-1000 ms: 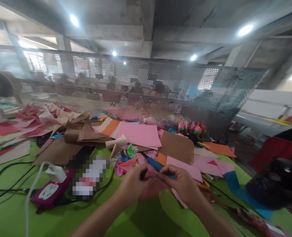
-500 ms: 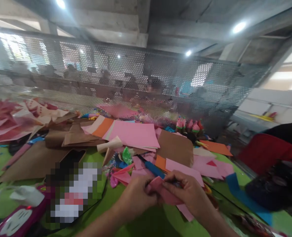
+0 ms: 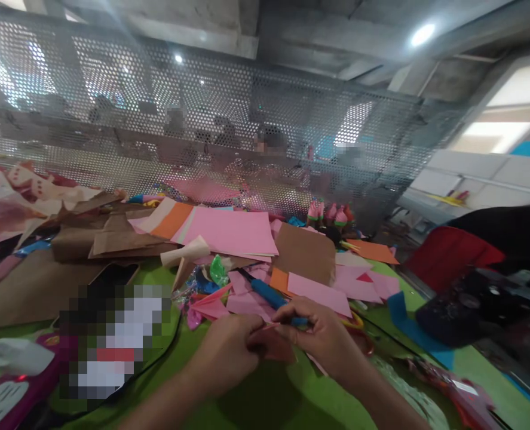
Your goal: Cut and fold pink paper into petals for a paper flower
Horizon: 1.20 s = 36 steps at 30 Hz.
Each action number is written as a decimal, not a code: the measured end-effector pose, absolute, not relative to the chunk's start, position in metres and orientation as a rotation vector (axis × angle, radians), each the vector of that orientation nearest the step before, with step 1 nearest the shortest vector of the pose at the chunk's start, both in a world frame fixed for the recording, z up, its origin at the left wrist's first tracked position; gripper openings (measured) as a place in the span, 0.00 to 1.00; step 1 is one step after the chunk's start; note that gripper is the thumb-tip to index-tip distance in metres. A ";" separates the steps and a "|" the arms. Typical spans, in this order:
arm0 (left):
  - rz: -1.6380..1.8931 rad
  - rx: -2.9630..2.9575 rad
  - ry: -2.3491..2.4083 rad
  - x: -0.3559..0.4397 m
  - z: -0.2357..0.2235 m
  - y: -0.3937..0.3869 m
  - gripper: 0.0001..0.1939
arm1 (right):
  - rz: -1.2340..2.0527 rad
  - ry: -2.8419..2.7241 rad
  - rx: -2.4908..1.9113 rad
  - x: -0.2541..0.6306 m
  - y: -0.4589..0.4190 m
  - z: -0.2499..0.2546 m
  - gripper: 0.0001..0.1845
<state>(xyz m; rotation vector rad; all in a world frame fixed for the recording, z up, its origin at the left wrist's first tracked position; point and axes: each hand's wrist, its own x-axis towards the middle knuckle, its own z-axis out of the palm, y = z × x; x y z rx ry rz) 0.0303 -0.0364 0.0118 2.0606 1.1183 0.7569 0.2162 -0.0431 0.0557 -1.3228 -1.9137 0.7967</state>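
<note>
"In the head view, where is the pink paper piece [image 3: 279,347]?"

"Between the two hands, toward the near side of the bench [image 3: 256,412]. The left hand [image 3: 226,352] is closed on one end with its fingers curled; the right hand [image 3: 325,343] pinches the other between thumb and forefinger."

"Why two grips?"

"My judgement is that such thin paper bends too readily for one; a grip at each end steadies it. The shadow below suggests it is held clear of the bench."

"And the blue-handled tool [image 3: 262,291] just beyond?"

"It lies on pink scraps, partly hidden behind the right hand, probably left there for easy reach. The pink sheets [image 3: 233,232] sit in a stack nearer the far edge, before the perforated metal screen [image 3: 220,89], perhaps to leave working space in front."

"What about materials?"

"The held piece looks thin and matte; its folds are too blurred to read. The pink sheets are flat and straight-edged, while the brown sheet [image 3: 305,254] to their right has a rounded corner. Left of it, a cream paper roll [image 3: 186,251] curls loosely. Crumpled green foil [image 3: 218,270] shines nearby, and a bent blue strip [image 3: 408,328] lies toward the right edge."
</note>
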 end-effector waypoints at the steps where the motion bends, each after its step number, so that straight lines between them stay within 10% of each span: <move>1: 0.758 2.068 1.109 0.030 0.013 -0.036 0.06 | 0.794 -1.919 -1.324 0.216 -0.044 0.055 0.06; 9: 1.043 1.453 0.902 0.027 0.016 -0.020 0.04 | 0.923 -1.548 -1.242 0.220 -0.041 0.054 0.09; 18: 1.152 0.929 0.780 0.045 0.003 -0.023 0.23 | 0.952 -1.301 -1.183 0.215 -0.039 0.039 0.13; 36: 1.034 1.296 0.743 0.045 0.000 -0.034 0.13 | 0.893 -1.548 -1.285 0.206 -0.049 0.043 0.13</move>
